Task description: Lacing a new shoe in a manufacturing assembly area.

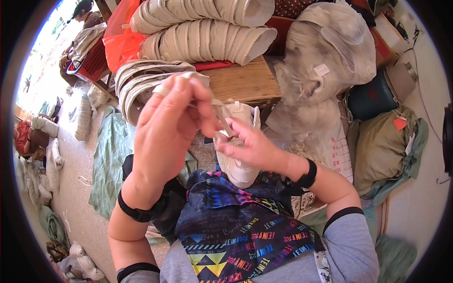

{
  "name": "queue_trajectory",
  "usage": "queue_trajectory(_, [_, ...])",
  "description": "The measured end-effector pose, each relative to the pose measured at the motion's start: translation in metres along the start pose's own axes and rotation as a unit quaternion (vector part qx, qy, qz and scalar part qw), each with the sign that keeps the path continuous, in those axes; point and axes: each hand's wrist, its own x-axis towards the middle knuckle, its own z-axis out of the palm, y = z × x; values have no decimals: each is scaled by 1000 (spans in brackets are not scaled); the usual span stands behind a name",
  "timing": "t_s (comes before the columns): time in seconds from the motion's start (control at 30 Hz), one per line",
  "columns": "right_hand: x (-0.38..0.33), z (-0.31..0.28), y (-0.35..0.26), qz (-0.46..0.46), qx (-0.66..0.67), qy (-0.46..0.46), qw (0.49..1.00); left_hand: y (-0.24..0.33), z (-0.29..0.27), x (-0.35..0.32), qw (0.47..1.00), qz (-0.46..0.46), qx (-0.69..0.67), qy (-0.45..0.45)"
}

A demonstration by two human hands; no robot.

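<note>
Shoelace [222, 118], flat and cream, pinched between my two hands above a white shoe [238, 160] on my lap.

My left hand [167, 122] pinches the lace's upper end with fingers bunched; my right hand [247, 144] pinches its lower end just over the shoe. Beyond my right hand, clear plastic bags [330, 56] of pale material carry a small white label [322, 70]; further right, an olive sack [382, 146] bears an orange tag [399, 123]. Beyond my left hand, stacked pale soles [203, 33] lie on a wooden worktop [243, 82], beside a red basket [94, 61].
</note>
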Motion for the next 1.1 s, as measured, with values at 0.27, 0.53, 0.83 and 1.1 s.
queue_trajectory(0.27, [6,-109,0,81,375,157,910,0,-125,-49,948,-47,-218,226])
queue_trajectory(0.53, [-40,-191,48,229,438,323,807,5,-295,-112,883,-24,-402,242])
queue_trajectory(0.83, [-123,-367,62,192,403,494,746,98,-495,-211,875,127,-233,406])
queue_trajectory(1.1, [-236,-407,91,213,98,675,699,28,-305,-146,891,106,153,414])
